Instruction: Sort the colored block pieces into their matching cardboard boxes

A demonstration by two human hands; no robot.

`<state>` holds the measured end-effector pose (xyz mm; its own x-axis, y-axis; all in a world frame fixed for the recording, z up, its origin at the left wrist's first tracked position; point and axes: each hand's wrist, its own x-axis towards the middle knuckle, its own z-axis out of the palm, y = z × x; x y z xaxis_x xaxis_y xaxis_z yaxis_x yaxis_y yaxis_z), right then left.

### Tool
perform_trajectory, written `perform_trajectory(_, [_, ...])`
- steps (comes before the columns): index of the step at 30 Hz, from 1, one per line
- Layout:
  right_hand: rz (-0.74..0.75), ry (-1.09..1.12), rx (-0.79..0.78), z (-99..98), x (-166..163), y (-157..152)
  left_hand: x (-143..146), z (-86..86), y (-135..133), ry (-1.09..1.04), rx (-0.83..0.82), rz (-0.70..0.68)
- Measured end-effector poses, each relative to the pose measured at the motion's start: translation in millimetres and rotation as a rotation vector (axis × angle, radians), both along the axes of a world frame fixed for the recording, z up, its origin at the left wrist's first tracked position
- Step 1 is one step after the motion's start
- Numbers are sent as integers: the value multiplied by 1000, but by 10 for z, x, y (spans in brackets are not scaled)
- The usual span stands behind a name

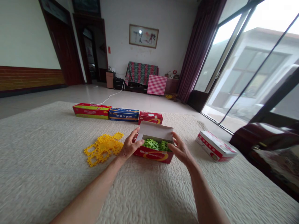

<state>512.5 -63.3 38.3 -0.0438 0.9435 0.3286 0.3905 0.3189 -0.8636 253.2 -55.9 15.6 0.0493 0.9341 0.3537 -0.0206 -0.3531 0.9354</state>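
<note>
A red cardboard box (153, 156) stands on the quilted mat with its lid (156, 128) raised at the back. Inside it lie several green plastic toy pieces (154, 144) with notched edges. My left hand (129, 145) grips the box's left side, thumb over the rim and fingers by the lid's edge. On the opposite side my right hand (181, 149) holds the box, its thumb near the green pieces and its fingers at the lid's right corner. Left of the box, a loose pile of yellow plastic toy pieces (105, 147) rests on the mat.
Behind the open box stand a red and yellow box (92, 111), a blue box (123, 115) and another red box (150, 117) in a row. A white and red box (216, 146) lies to the right, near a dark red sofa (266, 140). The mat (58, 149) covers the surface.
</note>
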Motion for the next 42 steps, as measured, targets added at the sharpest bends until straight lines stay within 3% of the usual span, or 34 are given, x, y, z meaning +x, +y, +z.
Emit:
perform_trajectory(6, [-48, 150, -6, 13, 41, -1, 30, -14, 27, 172, 85, 151])
perform_trajectory(12, [-97, 371, -141, -57, 116, 20, -32, -39, 110, 98, -69, 293])
perform_trajectory(14, [-181, 268, -106, -56, 158, 28, -61, -52, 129, 35, -65, 381])
perform_trajectory(17, [-342, -73, 74, -5, 215, 22, -98, -68, 141, 48, -20, 477])
perform_trajectory(19, [-379, -299, 175, 51, 229, 7, -126, -63, 141, 186, 69, 559])
perform_trajectory(22, [-339, -477, 177, 129, 202, -22, -175, -27, 134, 417, 278, 635])
perform_trajectory(26, [-289, -483, 153, 166, 114, -54, -208, 26, 117, 501, 357, 524])
perform_trajectory(31, [-208, -435, 115, 160, 65, -83, -188, 85, 94, 518, 206, 376])
perform_trajectory(37, [-192, -388, 24, 134, 47, -64, -237, 274, 77, 714, 91, 202])
perform_trajectory(42, [-223, -506, 43, 163, -44, -68, -298, 411, 97, 880, 57, 140])
